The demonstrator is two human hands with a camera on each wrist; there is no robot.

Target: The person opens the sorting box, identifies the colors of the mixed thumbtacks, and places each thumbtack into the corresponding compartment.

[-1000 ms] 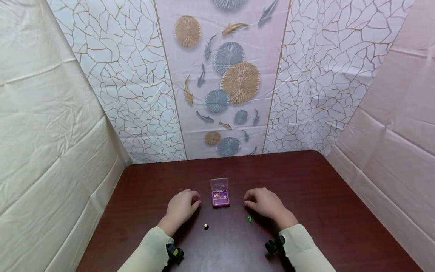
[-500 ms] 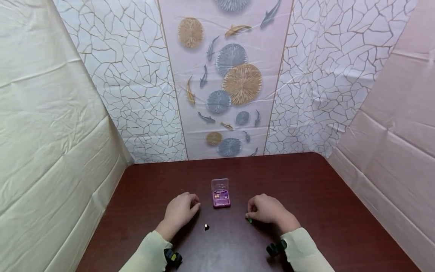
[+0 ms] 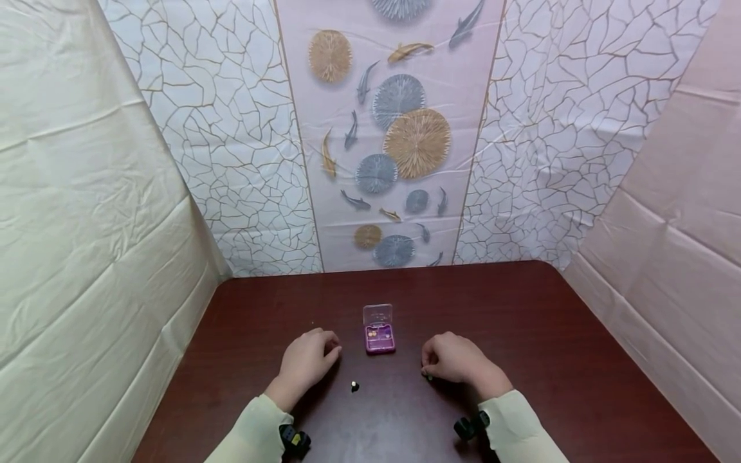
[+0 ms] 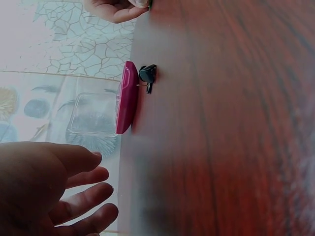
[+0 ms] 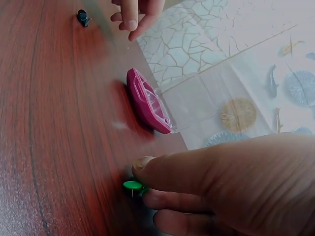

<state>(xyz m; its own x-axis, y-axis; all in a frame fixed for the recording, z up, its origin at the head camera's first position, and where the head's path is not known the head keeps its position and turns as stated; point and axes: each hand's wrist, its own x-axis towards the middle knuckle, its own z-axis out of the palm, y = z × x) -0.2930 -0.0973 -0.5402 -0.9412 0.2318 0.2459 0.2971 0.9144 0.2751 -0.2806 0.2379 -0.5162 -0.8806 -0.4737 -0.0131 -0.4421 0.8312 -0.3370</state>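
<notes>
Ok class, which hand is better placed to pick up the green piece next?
Probably the right hand: its fingertips are at the green piece, while the left hand is farther off, left of the purple case.

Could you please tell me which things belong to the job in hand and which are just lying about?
Likely part of the job:
green pins, at the right hand
open purple case
black pins, untouched

Apparently just surroundings:
table
backdrop

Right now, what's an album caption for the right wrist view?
Right hand at a small green stud, open pink case beyond.
</notes>
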